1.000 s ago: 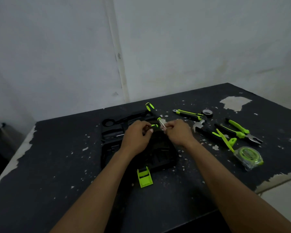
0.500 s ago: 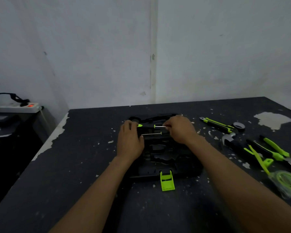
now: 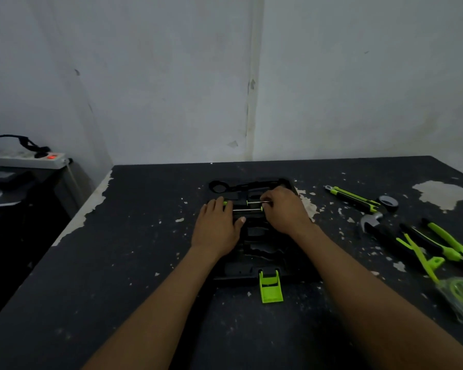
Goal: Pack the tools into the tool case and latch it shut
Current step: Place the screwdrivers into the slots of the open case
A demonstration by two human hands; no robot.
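Flattening since half a second ago, the left hand (image 3: 215,225) is pressing straight fingers on the upper screwdriver (image 3: 254,202), lying in the open tool case (image 3: 235,271) at frame centre; the right hand (image 3: 285,209) is pinching its shaft with curled fingers.

Black tool case (image 3: 262,244), lime-green latch (image 3: 271,288) — black table (image 3: 118,263) flecked pale, tape roll (image 3: 388,201) seemingly grey.

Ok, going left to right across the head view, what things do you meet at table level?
Power strip → left hand → right hand, pinching a screwdriver → utility knife → roll of tape → tape measure. The hammer and pliers overlap too much to place.
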